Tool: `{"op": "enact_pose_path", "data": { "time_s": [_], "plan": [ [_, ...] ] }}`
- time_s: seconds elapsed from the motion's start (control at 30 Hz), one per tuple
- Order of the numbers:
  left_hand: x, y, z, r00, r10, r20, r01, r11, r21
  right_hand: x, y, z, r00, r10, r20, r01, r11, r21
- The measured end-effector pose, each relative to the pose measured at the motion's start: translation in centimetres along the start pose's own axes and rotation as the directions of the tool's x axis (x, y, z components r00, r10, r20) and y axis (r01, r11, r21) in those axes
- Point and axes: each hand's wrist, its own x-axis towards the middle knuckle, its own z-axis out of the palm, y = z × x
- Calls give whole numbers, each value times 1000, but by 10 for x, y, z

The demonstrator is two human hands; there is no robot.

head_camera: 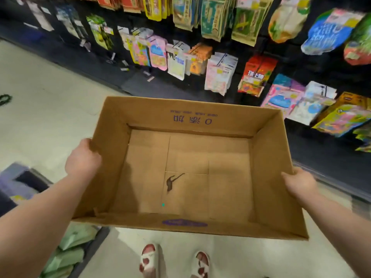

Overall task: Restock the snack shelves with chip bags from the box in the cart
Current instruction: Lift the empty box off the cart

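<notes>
I hold a brown cardboard box (269, 177) in the air in front of me, open side up, with nothing inside but a dark stain on its bottom. My left hand (83, 157) grips the box's left wall and my right hand (299, 184) grips its right wall. Purple print runs along the far inner wall and the near rim. Behind the box, colourful snack bags (257, 76) hang in rows on the dark shelving (140, 83).
At the lower left is the cart (94, 237) with pale green bags (70, 255) in it. A purple-grey object (14, 181) lies at the left edge. Pale floor (40, 109) stretches left of the shelving. My feet in red-and-white slippers (148, 259) stand below the box.
</notes>
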Motion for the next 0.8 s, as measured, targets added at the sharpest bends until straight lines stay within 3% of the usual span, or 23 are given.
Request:
{"op": "enact_pose_path", "data": {
  "time_s": [0.3, 0.8],
  "plan": [
    [86, -13, 127, 990, -24, 142, 17, 999, 50, 72, 4, 130, 979, 174, 110, -169, 984, -49],
    [163, -101, 368, 951, -102, 291, 83, 994, 75, 159, 76, 364, 937, 249, 246, -236, 968, -82]
  ]
}}
